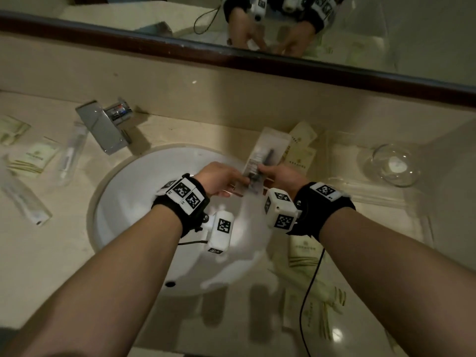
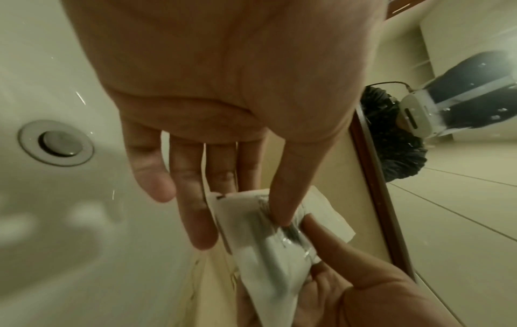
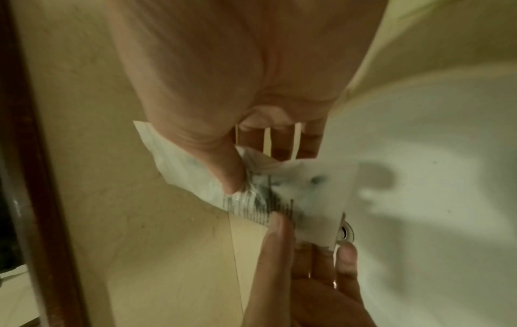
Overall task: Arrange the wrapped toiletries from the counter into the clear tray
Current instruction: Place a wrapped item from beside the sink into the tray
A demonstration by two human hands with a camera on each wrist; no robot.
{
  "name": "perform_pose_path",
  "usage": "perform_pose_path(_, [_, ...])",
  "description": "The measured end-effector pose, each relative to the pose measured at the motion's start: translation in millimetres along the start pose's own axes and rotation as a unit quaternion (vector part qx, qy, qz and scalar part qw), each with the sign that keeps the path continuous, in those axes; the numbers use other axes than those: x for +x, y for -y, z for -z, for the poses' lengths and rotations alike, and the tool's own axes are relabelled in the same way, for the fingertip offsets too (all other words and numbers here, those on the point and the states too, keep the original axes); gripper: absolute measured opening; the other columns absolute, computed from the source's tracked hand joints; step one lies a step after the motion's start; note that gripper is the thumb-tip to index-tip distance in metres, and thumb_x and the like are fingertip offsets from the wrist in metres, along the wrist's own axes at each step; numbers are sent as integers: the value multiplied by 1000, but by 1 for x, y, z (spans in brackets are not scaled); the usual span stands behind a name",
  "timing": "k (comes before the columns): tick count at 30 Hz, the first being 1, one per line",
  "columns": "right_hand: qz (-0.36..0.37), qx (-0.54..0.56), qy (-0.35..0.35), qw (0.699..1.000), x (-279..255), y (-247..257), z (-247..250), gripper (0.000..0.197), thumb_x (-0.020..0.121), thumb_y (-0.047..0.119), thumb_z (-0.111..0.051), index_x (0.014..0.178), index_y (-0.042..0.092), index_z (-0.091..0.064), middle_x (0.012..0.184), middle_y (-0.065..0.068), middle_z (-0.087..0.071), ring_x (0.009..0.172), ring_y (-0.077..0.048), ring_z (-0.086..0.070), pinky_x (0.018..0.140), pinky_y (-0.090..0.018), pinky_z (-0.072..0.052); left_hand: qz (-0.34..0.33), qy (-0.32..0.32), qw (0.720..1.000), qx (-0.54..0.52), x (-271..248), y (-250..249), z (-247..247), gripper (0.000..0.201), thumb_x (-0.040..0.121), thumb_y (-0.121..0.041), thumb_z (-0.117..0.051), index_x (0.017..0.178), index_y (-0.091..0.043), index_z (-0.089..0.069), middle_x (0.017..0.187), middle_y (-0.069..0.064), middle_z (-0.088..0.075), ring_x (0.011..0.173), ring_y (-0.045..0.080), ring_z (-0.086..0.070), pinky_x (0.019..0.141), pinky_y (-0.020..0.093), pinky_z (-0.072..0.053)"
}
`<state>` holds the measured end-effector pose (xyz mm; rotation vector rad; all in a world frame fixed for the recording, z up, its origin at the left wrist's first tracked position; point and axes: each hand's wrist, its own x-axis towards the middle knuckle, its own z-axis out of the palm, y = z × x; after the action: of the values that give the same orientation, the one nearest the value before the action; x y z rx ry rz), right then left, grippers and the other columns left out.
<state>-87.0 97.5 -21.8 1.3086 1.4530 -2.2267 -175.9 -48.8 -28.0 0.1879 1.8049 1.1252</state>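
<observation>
Holding a wrapped comb packet between them over the far right rim of the white sink, the left hand and the right hand meet at its near end in the head view; the packet is a flat white sleeve with a clear window showing a dark comb, its far end over cream sachets lying at the near left corner of the clear tray on the worktop. The sachets carry a small round emblem and a line of print too blurred to read. More wrapped toiletries lie left of the chrome tap, and a glass bowl stands in the tray. In the left wrist view the left hand pinches the packet with its thumb on top and fingers beneath; the right hand grips the other side. In the right wrist view the right hand clamps its thumb on the packet, where dark comb teeth and smudged markings show; no writing is legible.
</observation>
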Motion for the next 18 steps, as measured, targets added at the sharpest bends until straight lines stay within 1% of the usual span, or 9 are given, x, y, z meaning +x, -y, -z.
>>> perform_pose_path(1, [3, 7, -1, 1000, -8, -1, 8, 10, 95, 11, -60, 88, 6, -65, 80, -6, -69, 71, -16, -66, 53, -26, -56, -3, -1, 1000, -2, -3, -1, -7, 3, 82, -13, -73, 81, -13, -70, 75, 5, -72, 59, 13, -63, 60, 24, -42])
perform_pose_path(4, [9, 24, 16, 1000, -29, -6, 33, 11, 94, 9, -60, 87, 6, -67, 82, -7, -70, 74, -19, -67, 68, -35, -57, -17, 1, 1000, -10, -10, -5, -32, 16, 82, -19, -75, 95, -10, -72, 87, 6, -72, 73, 18, -62, 66, 28, -43])
perform_pose_path(6, [6, 20, 22, 1000, -44, -6, 49, 9, 94, 7, -59, 91, 4, -67, 83, -7, -69, 73, -19, -66, 69, -34, -56, -37, 7, 999, -12, -15, -10, -49, 21, 79, -24, -78, 96, -13, -73, 89, 2, -75, 77, 18, -64, 70, 30, -44])
perform_pose_path(8, [14, 2, 13, 1000, -60, -8, 66, 11, 92, 7, -59, 100, 2, -66, 86, -9, -67, 74, -19, -64, 68, -30, -54, -59, 1, 998, -12, -19, -16, -69, 26, 76, -28, -80, 99, -18, -73, 89, -1, -76, 80, 17, -66, 72, 31, -44])
perform_pose_path(10, [22, -25, -3, 999, -74, -10, 83, 20, 87, 12, -64, 104, 2, -64, 86, -13, -61, 72, -21, -59, 68, -29, -49, -79, -12, 997, -9, -22, -24, -91, 32, 77, -28, -80, 107, -19, -72, 88, -2, -75, 76, 16, -63, 68, 30, -43])
perform_pose_path(13, [5, -7, -17, 1000, -86, -19, 111, 55, 57, 21, -81, 107, 8, -63, 92, -16, -48, 78, -29, -47, 73, -38, -41, -91, -9, 996, 4, -23, -30, -123, 33, 77, -24, -81, 108, -15, -74, 81, 0, -69, 64, 13, -53, 56, 24, -39])
perform_pose_path(14, [0, -3, -25, 1000, -87, -23, 122, 59, 51, 21, -83, 104, 8, -64, 89, -15, -46, 76, -29, -44, 71, -39, -39, -88, 0, 996, 2, -23, -31, -133, 29, 77, -23, -81, 104, -13, -75, 78, 1, -66, 61, 12, -50, 54, 24, -37])
perform_pose_path(16, [-1, 3, -40, 999, -96, -27, 144, 59, 51, 23, -83, 104, 5, -66, 84, -14, -45, 68, -26, -43, 65, -35, -38, -82, 15, 997, 0, -24, -33, -156, 20, 77, -20, -81, 93, -9, -76, 74, 3, -61, 57, 12, -47, 51, 24, -35])
perform_pose_path(18, [2, 7, -45, 999, -108, -30, 159, 72, 52, 23, -82, 117, -3, -66, 91, -16, -47, 76, -31, -46, 72, -40, -43, -81, 18, 997, 4, -24, -37, -176, 15, 77, -19, -80, 87, -8, -76, 72, 4, -62, 57, 13, -51, 53, 25, -37])
